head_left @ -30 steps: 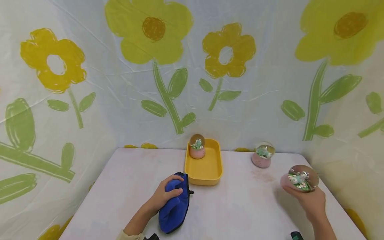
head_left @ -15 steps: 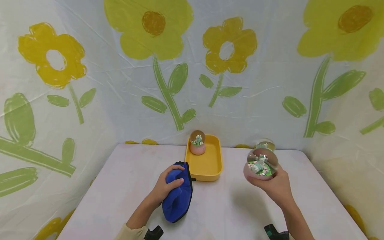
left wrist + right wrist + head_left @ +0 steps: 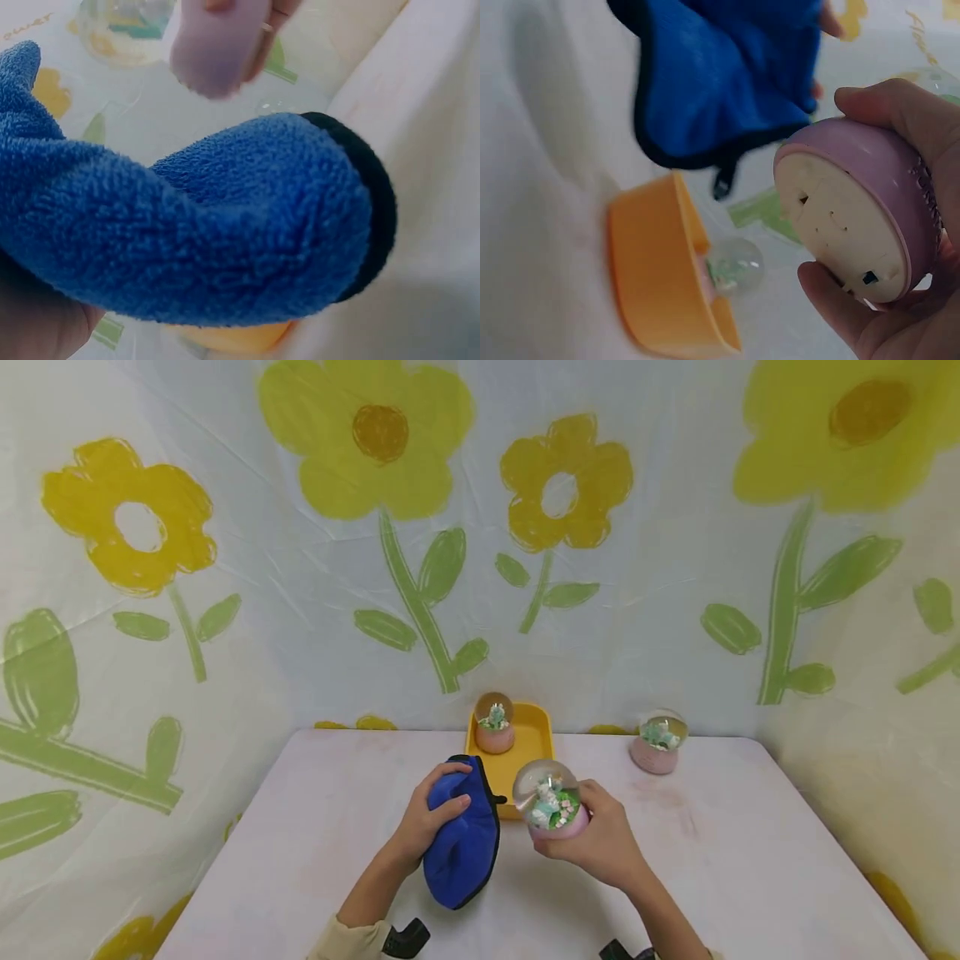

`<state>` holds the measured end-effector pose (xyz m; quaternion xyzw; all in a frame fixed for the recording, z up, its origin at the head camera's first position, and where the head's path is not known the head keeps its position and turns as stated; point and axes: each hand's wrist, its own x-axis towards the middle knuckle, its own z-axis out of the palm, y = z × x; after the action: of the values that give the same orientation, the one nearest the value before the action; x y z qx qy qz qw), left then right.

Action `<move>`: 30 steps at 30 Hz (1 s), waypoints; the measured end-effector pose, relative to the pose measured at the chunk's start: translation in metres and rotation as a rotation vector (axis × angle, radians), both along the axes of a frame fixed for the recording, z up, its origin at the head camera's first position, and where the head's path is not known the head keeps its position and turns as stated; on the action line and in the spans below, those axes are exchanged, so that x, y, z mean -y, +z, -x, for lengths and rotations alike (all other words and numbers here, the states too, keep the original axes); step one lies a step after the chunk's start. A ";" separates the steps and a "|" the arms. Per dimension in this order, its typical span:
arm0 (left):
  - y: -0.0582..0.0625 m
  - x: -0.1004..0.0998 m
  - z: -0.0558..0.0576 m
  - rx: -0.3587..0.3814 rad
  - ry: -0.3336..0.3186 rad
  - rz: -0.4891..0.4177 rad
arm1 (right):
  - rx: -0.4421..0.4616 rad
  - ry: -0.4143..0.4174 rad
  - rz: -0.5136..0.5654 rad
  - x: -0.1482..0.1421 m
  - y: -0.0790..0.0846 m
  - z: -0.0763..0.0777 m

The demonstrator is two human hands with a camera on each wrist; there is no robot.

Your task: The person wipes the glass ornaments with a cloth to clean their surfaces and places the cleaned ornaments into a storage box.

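We see a pale desk (image 3: 720, 860) with rounded far corners and faint pinkish smudges. Behind it and along both sides is a lightly creased, off-white wall covering (image 3: 660, 643), printed with large yellow flowers (image 3: 380, 435) with orange centres, smaller golden flowers (image 3: 560, 495) with white middles, and green stems and leaves (image 3: 411, 589). The right side looks creamier to us. Soft light leaves blurred shadows on the desk.

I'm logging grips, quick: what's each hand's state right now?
Left hand: closed, holding the blue cloth.
Right hand: closed, holding a snow globe by its base.
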<state>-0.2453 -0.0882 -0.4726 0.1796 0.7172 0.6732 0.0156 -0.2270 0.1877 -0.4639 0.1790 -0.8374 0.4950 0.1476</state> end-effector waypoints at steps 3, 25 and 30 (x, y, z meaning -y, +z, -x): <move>0.003 -0.006 0.002 0.011 -0.009 -0.023 | 0.010 -0.001 -0.025 0.009 -0.006 -0.001; 0.001 -0.019 0.007 0.096 -0.059 -0.169 | 0.046 -0.036 0.232 0.046 0.004 -0.007; -0.005 -0.011 0.001 0.163 -0.049 -0.161 | 0.025 0.151 0.107 0.036 0.001 -0.014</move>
<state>-0.2468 -0.0770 -0.4775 0.1423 0.6527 0.7403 0.0758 -0.2132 0.1514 -0.4632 0.2272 -0.7955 0.5510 0.1090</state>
